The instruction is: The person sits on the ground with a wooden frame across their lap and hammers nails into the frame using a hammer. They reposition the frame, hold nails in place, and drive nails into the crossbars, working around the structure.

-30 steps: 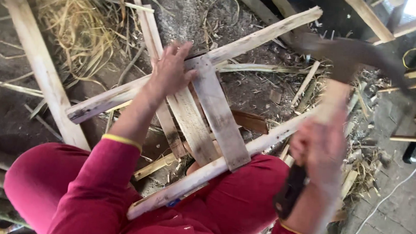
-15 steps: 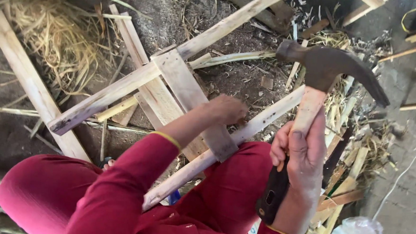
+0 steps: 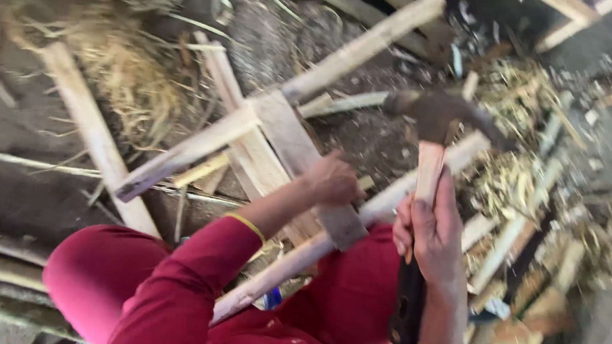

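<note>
The dirt floor fills the scene, dark and packed, with a heap of dry straw at the far left and a scatter of pale wood offcuts and shavings across the right side. A long loose plank lies on the floor at the left, running from far to near.

Across the middle sits a rough wooden frame: two long rails running from near left to far right, joined by shorter slats nailed across them. The far rail ends high in the far middle; the near rail passes over the person's lap, which is clothed in dark red.

The left hand, its red sleeve ending in a yellow cuff, rests on the cross slats near the middle of the frame, its fingers curled down and pressing on the wood; whether they pinch anything small there cannot be told through the blur.

The right hand is at the near right, its fingers closed around the pale wooden handle of a hammer. The dark rusty head points away from the person and hangs just above the near rail, to the right of the left hand. The frame is motion-blurred.
</note>
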